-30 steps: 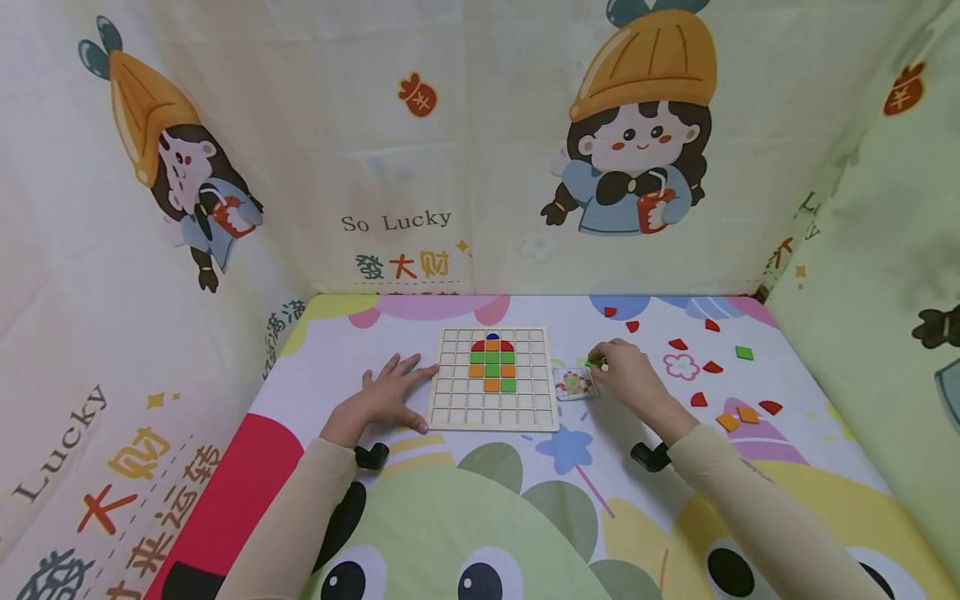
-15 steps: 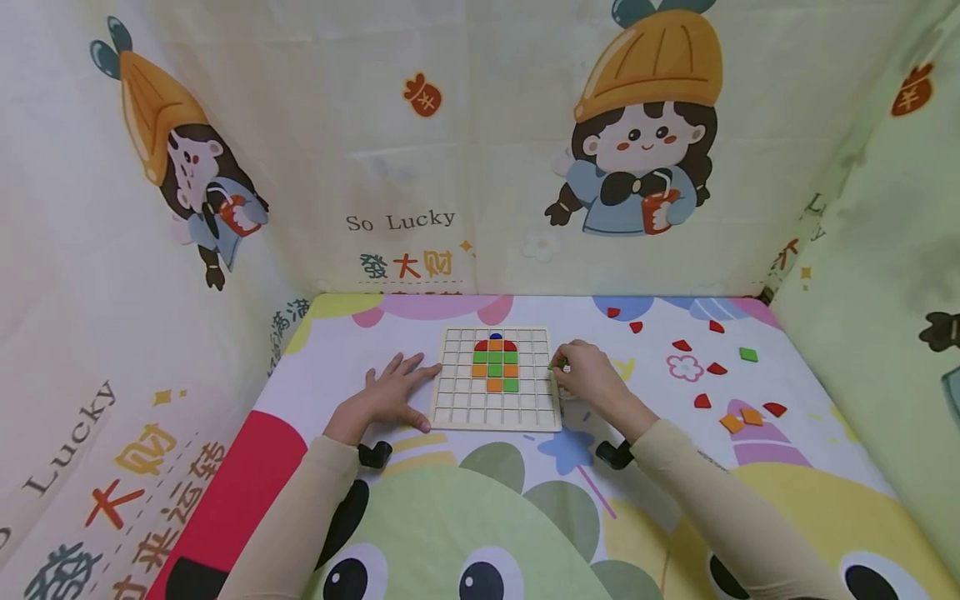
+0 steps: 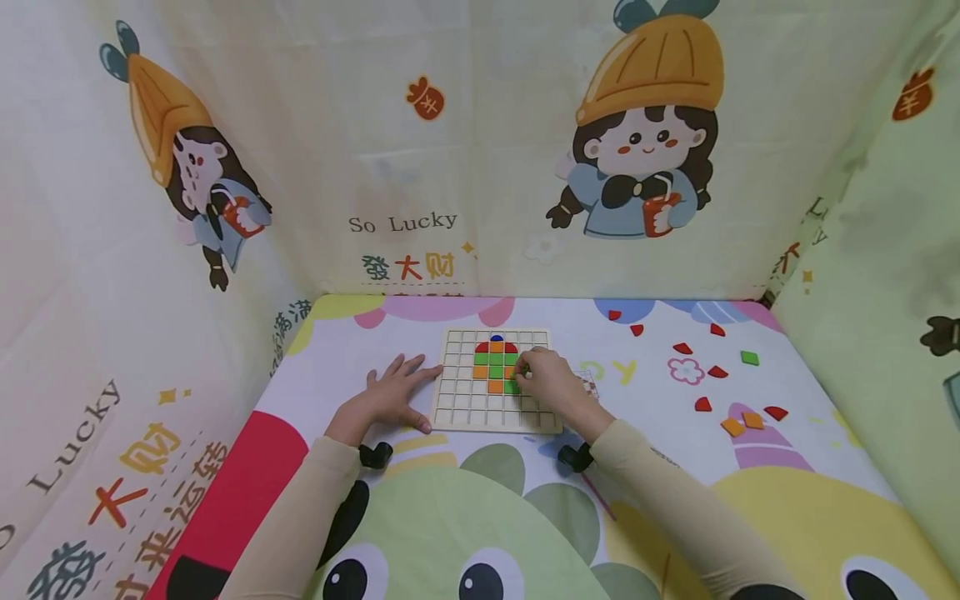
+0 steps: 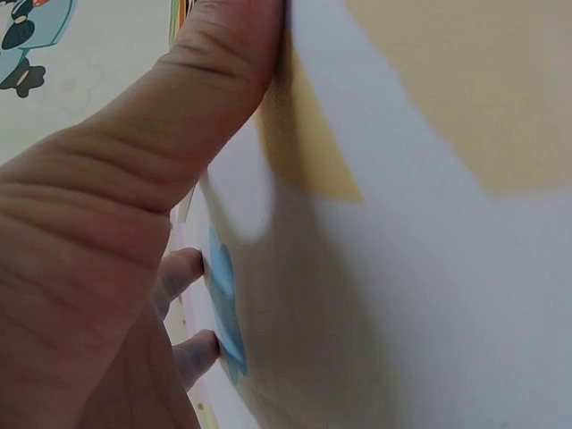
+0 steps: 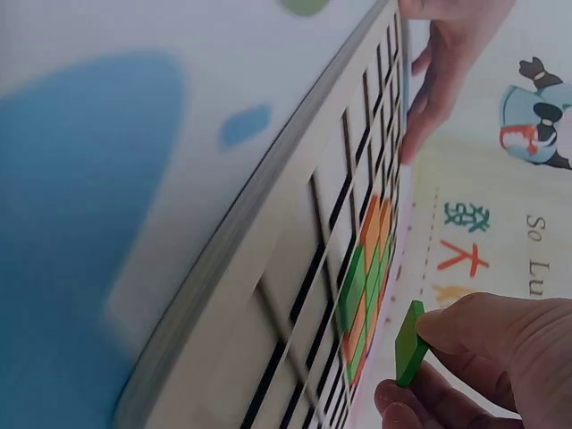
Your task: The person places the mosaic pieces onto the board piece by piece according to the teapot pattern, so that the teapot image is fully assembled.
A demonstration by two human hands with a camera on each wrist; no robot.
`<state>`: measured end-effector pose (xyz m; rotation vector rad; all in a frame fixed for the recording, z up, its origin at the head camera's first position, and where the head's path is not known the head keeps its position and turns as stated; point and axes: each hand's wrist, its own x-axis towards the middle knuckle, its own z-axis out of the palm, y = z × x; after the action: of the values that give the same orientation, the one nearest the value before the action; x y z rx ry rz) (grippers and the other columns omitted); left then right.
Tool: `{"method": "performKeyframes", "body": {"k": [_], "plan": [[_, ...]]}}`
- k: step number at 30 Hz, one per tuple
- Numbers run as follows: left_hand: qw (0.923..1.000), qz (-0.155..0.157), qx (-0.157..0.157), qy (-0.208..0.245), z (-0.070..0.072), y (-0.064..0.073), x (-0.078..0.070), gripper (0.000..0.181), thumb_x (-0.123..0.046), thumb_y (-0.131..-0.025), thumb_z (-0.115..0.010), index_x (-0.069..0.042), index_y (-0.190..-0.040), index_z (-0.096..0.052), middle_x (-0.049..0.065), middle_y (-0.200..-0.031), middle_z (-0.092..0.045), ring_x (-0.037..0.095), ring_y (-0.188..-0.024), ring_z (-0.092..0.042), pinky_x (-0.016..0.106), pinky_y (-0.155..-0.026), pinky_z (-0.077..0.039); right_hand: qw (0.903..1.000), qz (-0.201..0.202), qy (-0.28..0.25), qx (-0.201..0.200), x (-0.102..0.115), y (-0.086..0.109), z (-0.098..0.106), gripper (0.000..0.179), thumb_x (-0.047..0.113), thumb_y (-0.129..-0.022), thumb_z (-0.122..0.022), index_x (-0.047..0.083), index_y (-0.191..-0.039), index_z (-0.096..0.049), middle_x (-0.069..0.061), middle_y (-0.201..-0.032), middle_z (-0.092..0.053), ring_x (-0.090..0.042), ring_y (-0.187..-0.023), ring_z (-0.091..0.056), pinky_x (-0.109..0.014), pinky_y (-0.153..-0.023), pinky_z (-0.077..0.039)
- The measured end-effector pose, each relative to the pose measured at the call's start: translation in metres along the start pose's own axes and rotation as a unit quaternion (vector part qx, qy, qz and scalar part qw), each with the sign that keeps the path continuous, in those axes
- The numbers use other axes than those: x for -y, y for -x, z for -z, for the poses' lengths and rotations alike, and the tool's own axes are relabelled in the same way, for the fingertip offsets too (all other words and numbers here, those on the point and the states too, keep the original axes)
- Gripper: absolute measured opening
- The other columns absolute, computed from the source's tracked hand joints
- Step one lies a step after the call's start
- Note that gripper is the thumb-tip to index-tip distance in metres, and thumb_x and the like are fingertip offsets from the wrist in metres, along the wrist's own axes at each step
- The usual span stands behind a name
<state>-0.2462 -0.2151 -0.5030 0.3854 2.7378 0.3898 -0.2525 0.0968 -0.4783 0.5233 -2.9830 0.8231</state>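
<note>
A wooden grid board [image 3: 457, 412] lies on the table, with orange, green, red and blue pieces [image 3: 496, 360] set in its upper middle squares. My right hand [image 3: 555, 385] is over the board's right half, close to the coloured block. In the right wrist view, thumb and fingers pinch a thin green square tile [image 5: 411, 344], tilted on edge above the grid. My left hand [image 3: 388, 393] lies with spread fingers on the table, thumb and fingertips at the board's left edge. The right hand covers some squares in the head view.
A small printed pattern card [image 3: 588, 383] shows partly behind the right wrist. Further right lie scattered red pieces [image 3: 717, 372], a green tile [image 3: 749, 358] and two orange tiles [image 3: 753, 420]. Cloth with printed cartoons [image 3: 510, 167] encloses the table at the back and sides.
My right hand has moved left from beside the pattern card to over the board, carrying the green tile. The left hand has stayed at the board's left edge.
</note>
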Motion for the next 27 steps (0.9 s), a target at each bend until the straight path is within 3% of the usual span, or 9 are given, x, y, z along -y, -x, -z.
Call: {"method": "performKeyframes", "body": {"k": [6,10,27], "plan": [[1.0,-0.005,-0.001,-0.005,0.001,0.0,0.002,0.115,-0.06,-0.067,-0.09,-0.039,-0.163,-0.03,0.006,-0.175,-0.011,0.044,-0.16,0.001,0.084,-0.113,-0.005,0.9994,0.033,-0.004,0.0,0.013,-0.011,-0.017,0.006,0.008,-0.091,-0.074,0.01,-0.086,-0.073,-0.003,-0.091,-0.065,-0.016,-0.076,-0.055,-0.03,-0.069,-0.052],[0.9999,-0.01,-0.004,-0.001,-0.001,-0.001,0.004,0.116,-0.062,-0.066,-0.09,-0.039,-0.163,-0.03,0.006,-0.175,-0.012,0.045,-0.159,0.0,0.085,-0.112,-0.005,0.9989,0.046,-0.008,-0.001,0.02,-0.016,-0.029,0.007,0.008,-0.091,-0.073,0.011,-0.085,-0.073,-0.002,-0.09,-0.066,-0.015,-0.078,-0.056,-0.031,-0.073,-0.053],[0.9999,-0.015,-0.006,-0.001,-0.002,-0.002,0.006,0.116,-0.063,-0.066,-0.089,-0.04,-0.163,-0.029,0.006,-0.175,-0.011,0.044,-0.16,0.001,0.084,-0.113,-0.005,0.9995,0.029,-0.01,0.006,0.035,-0.026,-0.052,0.01,0.009,-0.093,-0.072,0.017,-0.087,-0.072,0.004,-0.083,-0.067,-0.015,-0.078,-0.057,-0.03,-0.072,-0.05]]}}
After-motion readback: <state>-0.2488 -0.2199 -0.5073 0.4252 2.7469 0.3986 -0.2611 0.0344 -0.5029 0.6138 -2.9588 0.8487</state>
